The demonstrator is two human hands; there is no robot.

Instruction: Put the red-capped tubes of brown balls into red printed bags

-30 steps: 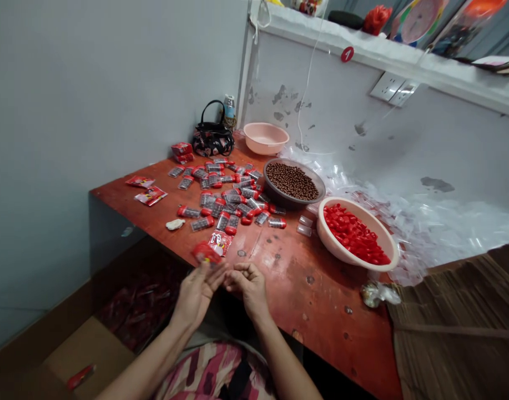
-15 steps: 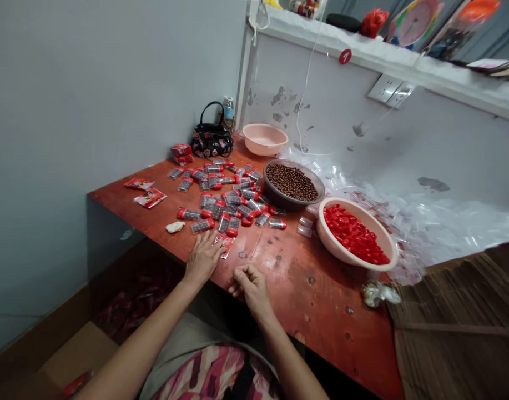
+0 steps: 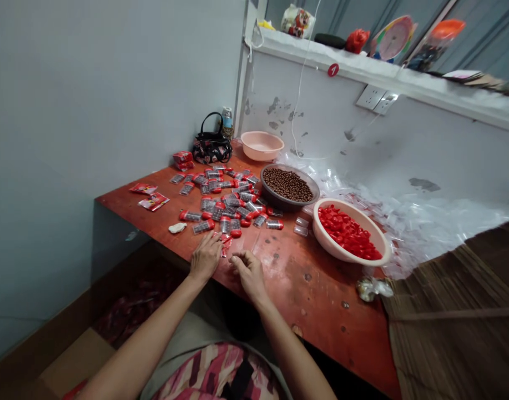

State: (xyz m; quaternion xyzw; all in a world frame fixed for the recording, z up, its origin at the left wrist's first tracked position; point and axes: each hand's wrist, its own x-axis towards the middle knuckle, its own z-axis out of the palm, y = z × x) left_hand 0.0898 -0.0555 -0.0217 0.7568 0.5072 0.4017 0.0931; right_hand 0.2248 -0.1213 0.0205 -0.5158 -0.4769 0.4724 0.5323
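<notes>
A red wooden table [image 3: 287, 283] adjoins grey walls [image 3: 162, 83].

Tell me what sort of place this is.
Probably a small packing workshop: filled, red-capped tubes lie on a worn red table, near a bowl of brown beads, a basin of loose red caps and heaped clear plastic containers.

Left hand [image 3: 206, 258] palm down; right hand [image 3: 248, 271] partly curled.
</notes>
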